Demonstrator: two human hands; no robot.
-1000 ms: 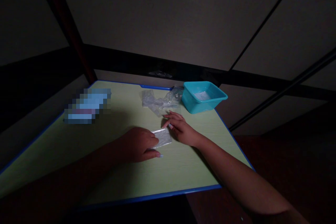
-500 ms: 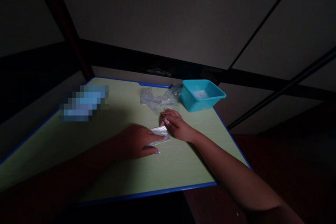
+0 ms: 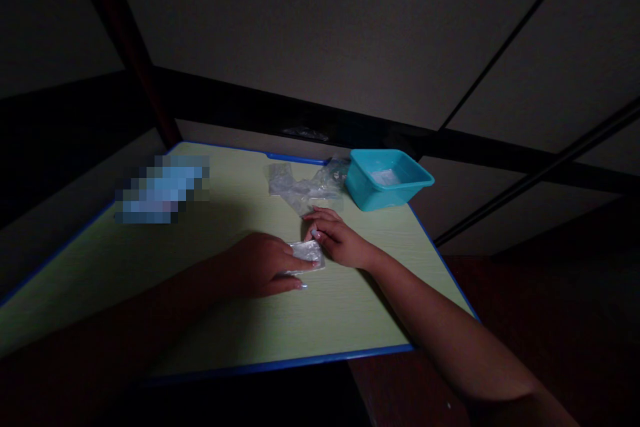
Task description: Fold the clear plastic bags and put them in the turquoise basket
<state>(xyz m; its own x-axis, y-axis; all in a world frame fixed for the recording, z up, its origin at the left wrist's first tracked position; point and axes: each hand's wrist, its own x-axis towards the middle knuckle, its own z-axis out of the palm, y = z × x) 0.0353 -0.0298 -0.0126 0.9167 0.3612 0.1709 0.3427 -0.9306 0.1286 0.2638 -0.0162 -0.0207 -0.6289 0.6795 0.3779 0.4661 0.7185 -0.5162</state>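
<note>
A small clear plastic packet (image 3: 308,252) lies flat on the pale green table (image 3: 240,340). My left hand (image 3: 267,265) rests over its left part, index finger pressed on the packet and thumb stretched apart below it. At the packet's upper right corner is my right hand (image 3: 337,238), its thumb and fingers drawn together in a pinch. What those fingertips hold is too small to tell. Crumpled clear plastic bags (image 3: 305,190) lie just beyond my right hand.
A teal basket (image 3: 373,195) with a whitish item inside stands at the back right corner. A blurred light-blue object (image 3: 165,190) lies at the back left. Blue edging rims the table; a wall stands behind.
The view has shifted slightly. Both hands stay at the packet, with my left fingers lying almost as before and my right fingers moved only a little.
</note>
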